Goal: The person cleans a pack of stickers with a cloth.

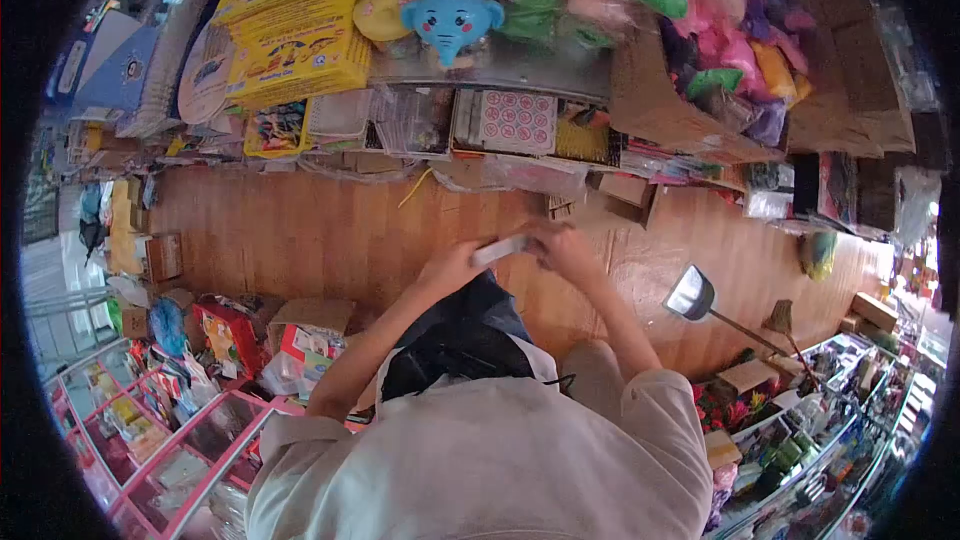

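Note:
Between my hands, over the wooden floor, is a small whitish flat object. My left hand grips its left end, fingers closed. My right hand is at its right end, with curled fingers that are slightly blurred. What the object is cannot be made out. Beneath the hands lies something dark, close to my body. Ahead of the hands, a shelf holds a card with red round signs.
Ahead are yellow boxes, a blue elephant toy and a carton of colourful bags. A long-handled dustpan stands at right on the wooden floor. Pink-edged racks are at lower left.

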The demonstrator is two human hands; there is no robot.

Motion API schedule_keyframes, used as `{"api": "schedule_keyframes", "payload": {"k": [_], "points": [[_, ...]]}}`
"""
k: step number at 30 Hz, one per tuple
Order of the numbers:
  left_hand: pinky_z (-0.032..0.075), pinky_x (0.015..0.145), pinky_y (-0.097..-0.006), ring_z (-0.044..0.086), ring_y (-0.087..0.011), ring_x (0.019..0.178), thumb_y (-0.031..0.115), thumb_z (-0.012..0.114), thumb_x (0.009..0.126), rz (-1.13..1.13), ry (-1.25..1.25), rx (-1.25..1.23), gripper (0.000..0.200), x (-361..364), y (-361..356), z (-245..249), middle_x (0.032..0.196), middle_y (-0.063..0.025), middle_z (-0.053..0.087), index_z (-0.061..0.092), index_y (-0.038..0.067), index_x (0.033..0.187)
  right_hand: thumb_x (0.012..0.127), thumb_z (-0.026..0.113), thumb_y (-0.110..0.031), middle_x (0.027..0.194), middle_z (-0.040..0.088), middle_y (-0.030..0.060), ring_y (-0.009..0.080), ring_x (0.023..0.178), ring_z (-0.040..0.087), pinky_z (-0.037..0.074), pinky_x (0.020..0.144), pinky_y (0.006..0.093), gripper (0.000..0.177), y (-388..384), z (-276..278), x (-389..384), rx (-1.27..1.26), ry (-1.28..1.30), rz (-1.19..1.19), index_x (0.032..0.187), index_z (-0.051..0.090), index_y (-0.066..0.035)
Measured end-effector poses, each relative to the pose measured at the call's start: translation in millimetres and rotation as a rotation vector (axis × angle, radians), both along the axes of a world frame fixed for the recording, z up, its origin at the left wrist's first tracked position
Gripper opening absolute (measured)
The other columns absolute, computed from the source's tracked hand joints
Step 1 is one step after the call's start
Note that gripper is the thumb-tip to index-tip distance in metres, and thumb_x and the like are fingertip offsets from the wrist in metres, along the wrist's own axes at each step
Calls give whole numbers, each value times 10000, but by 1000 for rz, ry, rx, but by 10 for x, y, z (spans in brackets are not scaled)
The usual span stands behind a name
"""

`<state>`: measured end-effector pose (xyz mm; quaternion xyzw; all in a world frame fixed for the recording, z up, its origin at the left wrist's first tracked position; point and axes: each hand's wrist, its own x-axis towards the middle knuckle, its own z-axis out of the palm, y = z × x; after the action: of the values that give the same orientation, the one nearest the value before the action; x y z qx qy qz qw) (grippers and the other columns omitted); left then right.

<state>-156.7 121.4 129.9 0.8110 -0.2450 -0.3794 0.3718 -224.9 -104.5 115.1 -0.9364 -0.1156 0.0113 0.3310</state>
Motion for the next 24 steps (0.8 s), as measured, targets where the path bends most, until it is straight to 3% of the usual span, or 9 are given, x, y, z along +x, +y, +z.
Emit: {"api": "schedule_keyframes", "payload": {"k": [4,6,11,14,16,19,20,22,24], "points": [[473,844,-392,601,-321,1006,269,678,789,107,-43,-92,557,23,-400,-63,1109,-205,601,495,38,1261,765,640,-172,1044,620,136,316,853,622,510,717,414,305,-537,286,113,-124,38,-83,1060,616,-97],[380,994,-387,472,-323,1201,316,696,796,143,-557,-237,615,77,-491,177,1284,-184,502,460,41,1292,765,618,-141,1037,622,141,320,855,623,511,718,415,280,-884,274,228,-195,-21,-130,1036,625,-72],[404,963,-399,488,-352,1164,324,604,867,45,-217,-211,517,49,181,-53,1272,-221,491,457,53,1283,801,595,-144,987,625,179,368,873,599,482,744,432,260,-1651,-117,611,-435,-108,-232,1042,619,-47],[408,954,-405,510,-358,1137,327,561,894,46,-98,-56,470,8,674,-110,1231,-220,527,470,56,1267,808,605,-158,1014,610,201,391,917,576,465,778,457,262,-1875,-359,862,-548,155,-406,1037,614,-31],[413,947,-406,522,-362,1122,326,540,906,69,-99,54,447,-81,922,-85,1212,-220,543,480,55,1257,801,631,-191,1033,605,194,388,958,558,444,819,476,280,-2035,-733,974,-566,-333,-357,1035,616,-38],[426,926,-406,547,-362,1084,328,517,916,217,-100,99,440,-264,1211,-30,1179,-222,564,489,42,1249,784,658,-218,1059,601,177,374,982,550,425,863,475,307,-2176,-1182,1288,-456,-509,-338,1041,618,-55],[428,924,-403,548,-359,1085,324,514,917,262,-81,114,439,-331,1286,-51,1190,-220,559,493,38,1249,784,658,-218,1059,601,177,374,982,550,425,863,475,307,-2215,-1332,1308,-452,-509,-334,1041,618,-55],[430,922,-401,550,-356,1085,321,511,919,313,-61,126,438,-464,1422,-134,1200,-218,555,497,33,1249,784,666,-239,1093,600,158,359,1008,544,416,889,455,336,-2307,-1606,1317,-823,-502,-248,1071,616,-71],[429,923,-394,554,-343,1091,319,512,918,361,3,131,446,-580,1521,-232,1197,-215,559,501,18,1247,784,668,-240,1108,597,152,355,1021,540,410,902,451,340,-2416,-1864,1348,-760,-371,-291,1080,616,-81]]}}
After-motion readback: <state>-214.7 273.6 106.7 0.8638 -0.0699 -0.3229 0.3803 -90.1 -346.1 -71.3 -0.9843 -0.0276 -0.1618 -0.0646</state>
